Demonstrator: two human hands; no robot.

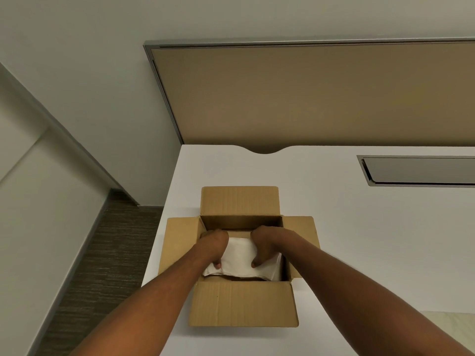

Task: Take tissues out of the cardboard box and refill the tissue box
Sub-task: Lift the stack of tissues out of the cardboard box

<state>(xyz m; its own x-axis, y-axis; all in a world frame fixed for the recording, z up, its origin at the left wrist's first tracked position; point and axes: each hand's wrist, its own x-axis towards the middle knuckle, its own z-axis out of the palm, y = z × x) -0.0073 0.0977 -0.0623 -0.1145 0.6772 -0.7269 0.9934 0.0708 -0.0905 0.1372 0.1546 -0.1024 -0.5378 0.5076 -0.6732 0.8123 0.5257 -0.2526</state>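
Note:
An open brown cardboard box point(243, 303) stands on the white desk with its four flaps folded outward. Inside lies a white stack of tissues point(240, 258). My left hand point(213, 246) grips the stack's left end and my right hand point(264, 246) grips its right end, thumbs on the near side, fingers reaching down behind. The stack bows up slightly between the hands. Its far side and the bottom of the box are hidden. A pale cream thing point(448, 319) at the lower right edge may be the tissue box; I cannot tell.
The white desk point(359, 240) runs right and toward me; its left edge drops to a dark carpet point(102, 253). A tan partition panel point(308, 93) rises behind the desk. A grey cable-tray slot point(419, 170) is set in the desk at the far right.

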